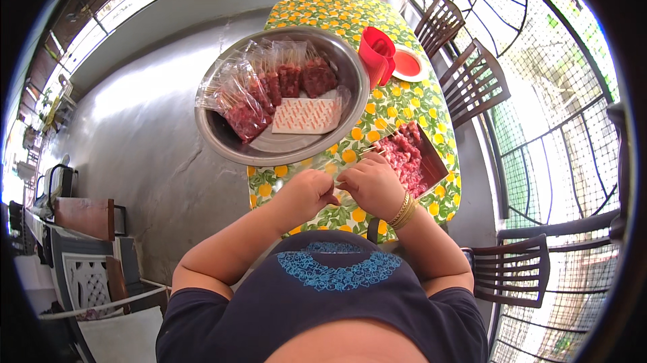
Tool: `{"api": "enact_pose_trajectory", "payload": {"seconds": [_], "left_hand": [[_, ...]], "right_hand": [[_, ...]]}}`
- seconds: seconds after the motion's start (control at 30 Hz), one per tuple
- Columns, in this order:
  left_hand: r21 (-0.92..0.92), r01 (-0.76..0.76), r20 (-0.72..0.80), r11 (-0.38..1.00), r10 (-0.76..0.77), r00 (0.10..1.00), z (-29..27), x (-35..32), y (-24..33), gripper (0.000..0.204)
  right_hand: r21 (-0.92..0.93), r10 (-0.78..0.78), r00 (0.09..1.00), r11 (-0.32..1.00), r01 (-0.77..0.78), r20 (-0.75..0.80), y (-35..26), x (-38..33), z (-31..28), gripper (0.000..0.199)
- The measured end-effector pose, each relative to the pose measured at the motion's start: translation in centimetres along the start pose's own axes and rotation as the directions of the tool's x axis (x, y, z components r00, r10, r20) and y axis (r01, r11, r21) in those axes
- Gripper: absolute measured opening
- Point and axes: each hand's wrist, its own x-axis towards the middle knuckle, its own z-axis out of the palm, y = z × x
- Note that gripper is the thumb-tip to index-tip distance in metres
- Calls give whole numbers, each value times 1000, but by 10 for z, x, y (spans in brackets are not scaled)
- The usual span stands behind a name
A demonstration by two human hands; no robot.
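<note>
My left hand and my right hand nearly meet over the near part of the table. Both have their fingers curled into a pinch; what sits between them is small or see-through, and I cannot make it out. Gold bangles circle my right wrist. Just beyond and beside the right hand, skewered raw meat lies in a dark reddish tray. Ahead of the left hand is a wide metal basin. Inside it, several clear bags of skewered red meat lean together beside a white packet with orange print.
Past the basin's right side stand a red pitcher and a white plate with a red middle. A lemon-patterned cloth covers the table. Wooden chairs line the right side by a metal grille. More furniture stands at left.
</note>
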Motion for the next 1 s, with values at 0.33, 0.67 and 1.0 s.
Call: {"api": "enact_pose_trajectory", "payload": {"seconds": [0.33, 0.67, 1.0], "left_hand": [[478, 310, -341, 822, -152, 928, 79, -19, 36, 18], [-213, 320, -602, 923, -382, 701, 95, -16, 20, 21], [169, 379, -469, 910, -264, 843, 122, -33, -8, 22]], "right_hand": [[175, 99, 950, 983, -47, -298, 14, -38, 38, 12], [-17, 177, 968, 983, -183, -177, 5, -56, 20, 19], [757, 376, 924, 624, -193, -74, 45, -67, 40, 2]]}}
